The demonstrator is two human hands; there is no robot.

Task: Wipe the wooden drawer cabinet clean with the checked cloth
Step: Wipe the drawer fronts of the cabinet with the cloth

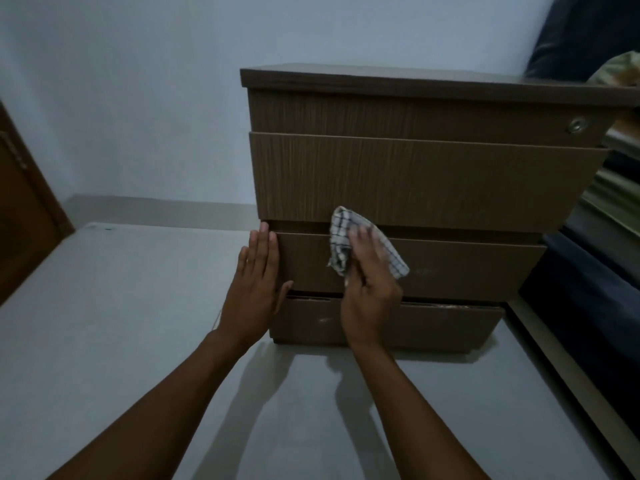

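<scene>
Right hand (369,271) pressing checked cloth (346,240) flat against third drawer front of wooden drawer cabinet (415,174), left hand (254,282) open, bracing its left edge; likely risk: loose cloth corner snagging in drawer gap.

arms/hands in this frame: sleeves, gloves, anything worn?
Both forearms are bare as far as the frame shows: no sleeves, no gloves, no watch or wristband. The left hand may have a thin ring on one finger, too small to confirm. The right hand shows nothing worn.
</scene>
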